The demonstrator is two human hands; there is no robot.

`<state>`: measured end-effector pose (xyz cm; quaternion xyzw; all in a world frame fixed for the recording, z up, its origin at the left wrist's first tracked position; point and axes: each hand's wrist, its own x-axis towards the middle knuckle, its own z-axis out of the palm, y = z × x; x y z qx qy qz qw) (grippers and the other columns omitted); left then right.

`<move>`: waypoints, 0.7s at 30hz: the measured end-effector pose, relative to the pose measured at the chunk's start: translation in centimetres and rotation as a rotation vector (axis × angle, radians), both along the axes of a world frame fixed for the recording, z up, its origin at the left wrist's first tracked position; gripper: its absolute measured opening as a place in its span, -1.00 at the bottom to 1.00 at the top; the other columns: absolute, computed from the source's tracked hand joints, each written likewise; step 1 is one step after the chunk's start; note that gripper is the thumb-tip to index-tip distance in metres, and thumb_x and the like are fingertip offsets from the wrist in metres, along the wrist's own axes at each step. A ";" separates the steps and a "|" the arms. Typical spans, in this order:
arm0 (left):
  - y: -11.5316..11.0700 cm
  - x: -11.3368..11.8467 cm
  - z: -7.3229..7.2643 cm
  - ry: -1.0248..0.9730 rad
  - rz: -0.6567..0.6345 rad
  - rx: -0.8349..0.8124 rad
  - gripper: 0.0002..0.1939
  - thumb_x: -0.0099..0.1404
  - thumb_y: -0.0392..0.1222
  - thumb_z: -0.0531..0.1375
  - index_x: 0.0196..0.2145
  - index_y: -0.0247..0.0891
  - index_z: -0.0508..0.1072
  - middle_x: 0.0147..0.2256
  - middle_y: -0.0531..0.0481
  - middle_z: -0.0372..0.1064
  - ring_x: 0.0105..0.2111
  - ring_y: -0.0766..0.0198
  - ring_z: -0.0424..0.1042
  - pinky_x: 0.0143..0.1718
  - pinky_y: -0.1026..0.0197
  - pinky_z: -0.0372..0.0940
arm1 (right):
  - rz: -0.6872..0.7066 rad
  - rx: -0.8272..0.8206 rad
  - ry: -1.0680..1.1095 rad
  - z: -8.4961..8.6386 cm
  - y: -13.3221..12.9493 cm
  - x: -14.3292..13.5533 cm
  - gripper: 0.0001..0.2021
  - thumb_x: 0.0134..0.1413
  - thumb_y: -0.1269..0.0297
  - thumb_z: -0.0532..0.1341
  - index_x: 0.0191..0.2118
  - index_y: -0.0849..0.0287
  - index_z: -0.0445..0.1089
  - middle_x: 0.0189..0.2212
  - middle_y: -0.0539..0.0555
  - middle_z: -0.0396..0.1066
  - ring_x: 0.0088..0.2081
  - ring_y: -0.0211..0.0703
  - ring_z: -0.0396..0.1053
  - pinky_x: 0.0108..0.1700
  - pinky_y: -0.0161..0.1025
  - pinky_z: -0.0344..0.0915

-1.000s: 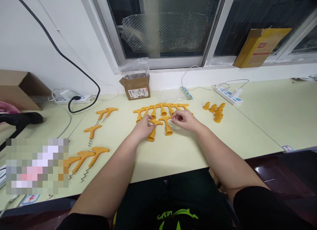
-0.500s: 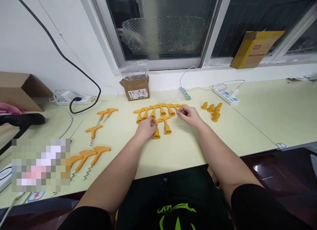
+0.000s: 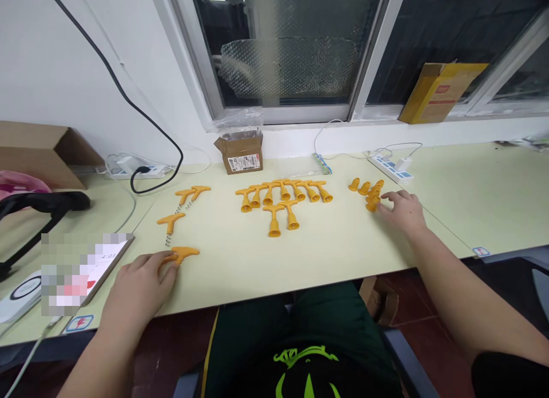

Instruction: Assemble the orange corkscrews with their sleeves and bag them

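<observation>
At the left, my left hand [image 3: 143, 278] is closed over the front group of orange corkscrews, its thumb and fingers around the handle of a corkscrew [image 3: 185, 252]; the screws there are hidden under the hand. My right hand [image 3: 403, 212] is at the right-hand cluster of sleeves, fingertips pinching the edge of the nearest yellow sleeve [image 3: 372, 204]. Another yellow sleeve [image 3: 354, 184] stands at the left end of that cluster. Between the hands, several T-handled corkscrews with sleeves over their screws [image 3: 284, 190] lie in a row, with two sleeved corkscrews [image 3: 274, 223] in front.
Bare-screw corkscrews [image 3: 170, 221] lie farther back on the left. A phone [image 3: 98, 269] and a black stand [image 3: 47, 206] are beyond my left hand. An open carton [image 3: 242, 155], a plastic bag [image 3: 321, 163] and a power strip [image 3: 390, 168] line the wall.
Both hands have left the middle rows. My left hand has moved left to the front corkscrews, my right hand right to the sleeves. A further sleeved corkscrew shows at the row's right end.
</observation>
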<state>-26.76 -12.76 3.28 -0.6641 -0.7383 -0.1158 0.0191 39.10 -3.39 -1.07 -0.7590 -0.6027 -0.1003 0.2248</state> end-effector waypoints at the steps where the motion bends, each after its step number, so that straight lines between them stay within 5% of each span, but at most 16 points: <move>1: -0.3 -0.6 -0.4 -0.006 0.005 -0.040 -0.69 0.30 0.07 0.07 -0.10 -0.03 0.46 -0.05 -0.11 0.53 0.00 -0.26 0.45 0.01 -0.23 0.31 | 0.016 -0.045 -0.008 -0.3 -0.4 0.2 -0.62 0.07 0.06 0.19 -0.06 0.12 0.51 -0.13 0.24 0.48 -0.04 0.23 0.36 0.02 0.10 0.24; 11: 3.1 1.6 0.2 0.007 0.013 -0.243 -0.35 0.41 0.09 -0.02 0.38 -0.11 0.19 0.12 -0.32 0.31 -0.18 -0.09 0.51 -0.17 -0.06 0.38 | -0.093 -0.276 0.183 1.0 0.1 -2.9 -0.37 0.13 -0.17 0.17 0.21 0.10 0.27 -0.24 0.14 0.53 -0.25 0.08 0.46 -0.35 -0.15 0.18; 16: 5.3 2.5 0.2 0.079 -0.059 -0.354 -0.49 0.38 -0.03 -0.03 0.13 -0.23 0.49 0.03 -0.33 0.32 -0.20 -0.07 0.51 -0.15 -0.05 0.39 | -0.123 -0.305 0.151 1.1 0.4 -3.5 -0.49 0.14 -0.11 0.17 0.09 0.11 0.37 -0.23 0.17 0.55 -0.24 0.09 0.46 -0.36 -0.15 0.18; 21: 6.9 2.9 0.9 0.118 -0.228 -0.200 -0.57 0.35 -0.04 0.01 -0.03 -0.25 0.54 0.00 -0.31 0.41 0.01 -0.21 0.43 0.04 -0.16 0.33 | -0.099 -0.220 0.188 1.6 0.2 -3.7 -0.56 0.04 0.03 0.22 0.00 0.15 0.42 -0.31 0.15 0.51 -0.30 0.04 0.43 -0.35 -0.16 0.18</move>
